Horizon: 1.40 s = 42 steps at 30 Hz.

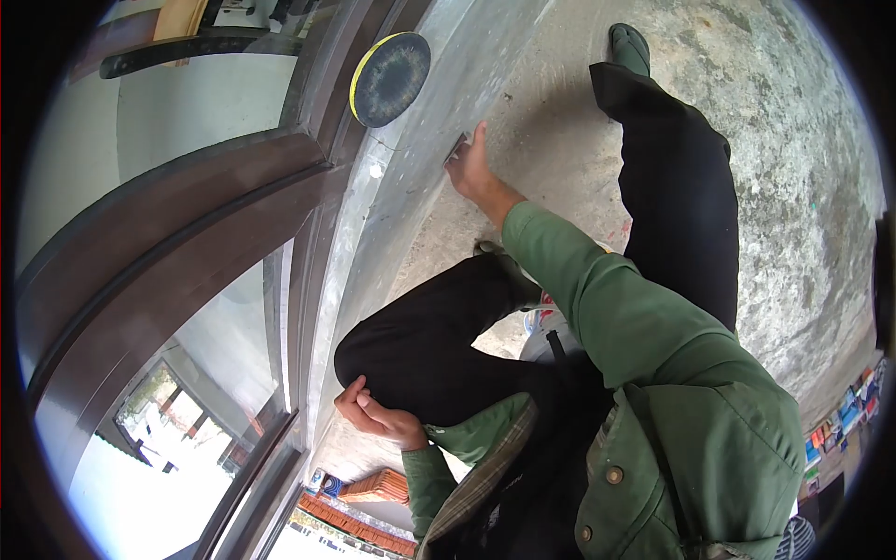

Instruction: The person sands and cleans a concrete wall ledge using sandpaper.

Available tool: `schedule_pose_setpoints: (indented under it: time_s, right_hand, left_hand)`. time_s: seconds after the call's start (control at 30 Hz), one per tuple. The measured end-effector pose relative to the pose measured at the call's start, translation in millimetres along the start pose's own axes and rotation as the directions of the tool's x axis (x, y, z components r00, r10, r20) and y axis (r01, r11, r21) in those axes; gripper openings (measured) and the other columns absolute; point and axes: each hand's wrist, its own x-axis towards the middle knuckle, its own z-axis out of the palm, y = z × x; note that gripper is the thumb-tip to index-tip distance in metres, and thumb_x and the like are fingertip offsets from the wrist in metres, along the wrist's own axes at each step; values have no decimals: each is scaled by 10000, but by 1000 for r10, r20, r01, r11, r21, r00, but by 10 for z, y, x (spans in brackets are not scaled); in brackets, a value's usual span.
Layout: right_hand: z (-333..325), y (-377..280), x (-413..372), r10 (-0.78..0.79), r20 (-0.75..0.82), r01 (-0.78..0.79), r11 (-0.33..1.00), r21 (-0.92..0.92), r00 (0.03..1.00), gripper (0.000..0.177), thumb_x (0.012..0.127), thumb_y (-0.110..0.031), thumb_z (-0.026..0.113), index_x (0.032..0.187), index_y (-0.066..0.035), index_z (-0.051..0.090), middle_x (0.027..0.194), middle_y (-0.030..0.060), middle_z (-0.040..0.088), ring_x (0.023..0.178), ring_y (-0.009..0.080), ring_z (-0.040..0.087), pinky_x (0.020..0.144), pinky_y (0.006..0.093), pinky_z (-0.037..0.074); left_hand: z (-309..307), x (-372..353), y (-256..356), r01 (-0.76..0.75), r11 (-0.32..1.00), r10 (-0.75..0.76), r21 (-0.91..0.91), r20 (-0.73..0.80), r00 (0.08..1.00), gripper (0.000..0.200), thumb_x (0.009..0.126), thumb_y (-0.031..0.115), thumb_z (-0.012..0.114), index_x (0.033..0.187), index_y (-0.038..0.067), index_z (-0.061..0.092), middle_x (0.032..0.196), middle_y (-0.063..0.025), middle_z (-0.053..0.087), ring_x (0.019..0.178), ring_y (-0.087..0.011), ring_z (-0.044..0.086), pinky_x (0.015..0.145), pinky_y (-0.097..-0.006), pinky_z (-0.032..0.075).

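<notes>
My green jacket is nearest, filling the lower right of the frame, its sleeve reaching up toward the upper middle. The mottled grey floor takes up the right side. A brown window frame with glass panes curves across the left. My black trousers cover one leg stretched to the upper right and one bent, its knee left of centre. A pale grey wall strip slants between window and floor. At the top, left of centre, a round dark pad with a yellow rim sits against that strip. Below it, left of centre, my left hand is at the bent knee, fingers curled; I cannot tell whether they pinch any cloth. My right hand, upper middle, grips a thin flat piece, thumb sticking up; the piece is at the wall strip, just below and right of the pad, and I cannot tell whether its edge touches.
</notes>
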Motion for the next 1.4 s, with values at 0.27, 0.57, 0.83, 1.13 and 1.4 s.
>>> schedule_pose_setpoints:
  time_s: [0.27, 0.57, 0.83, 1.13, 1.4]
  right_hand:
    - [381, 627, -541, 221, 74, -210, 969, -129, 972, 997, 845, -828, 200, 1549, -153, -1, 1616, 72, 40, 1470, 268, 88, 1180, 460, 104]
    - [93, -5, -55, -18, 11, 17, 999, 30, 1000, 1154, 792, -882, 179, 1506, 25, 141, 1534, 192, 234, 1408, 335, 222, 1157, 476, 166]
    - [182, 464, -312, 136, 71, -126, 984, -127, 988, 977, 876, -793, 189, 1541, -96, 28, 1590, 148, 117, 1448, 315, 159, 1177, 464, 132]
    - [151, 527, -271, 113, -6, -111, 989, 100, 994, 1110, 809, -859, 241, 1523, -17, 122, 1572, 163, 178, 1415, 336, 219, 1161, 462, 149]
    - [172, 23, -122, -82, 74, 91, 988, -126, 994, 1064, 829, -846, 187, 1537, -61, 66, 1584, 153, 147, 1446, 304, 170, 1173, 456, 119]
  left_hand:
    - [9, 26, 11, -37, 999, 37, -26, 19, 999, 307, 967, 197, 363, 914, -3, 590, 880, -91, 528, 815, -194, 472, 754, -327, 374]
    - [-26, -19, -55, -12, 1000, 12, -23, 1, 1000, 315, 968, 198, 356, 910, -5, 590, 884, -94, 533, 810, -197, 471, 760, -329, 377]
    - [2, 18, 45, -3, 1000, 4, -28, 14, 1000, 331, 972, 220, 348, 913, -1, 588, 884, -86, 527, 809, -191, 456, 755, -328, 369]
    - [-35, -57, -73, 10, 1000, -10, -18, -2, 1000, 414, 1001, 303, 300, 920, 19, 589, 879, -55, 508, 788, -165, 415, 728, -307, 330]
    - [-13, -23, -38, 9, 1000, -9, -21, 4, 1000, 434, 1007, 320, 295, 922, 17, 593, 874, -61, 514, 782, -172, 425, 724, -313, 338]
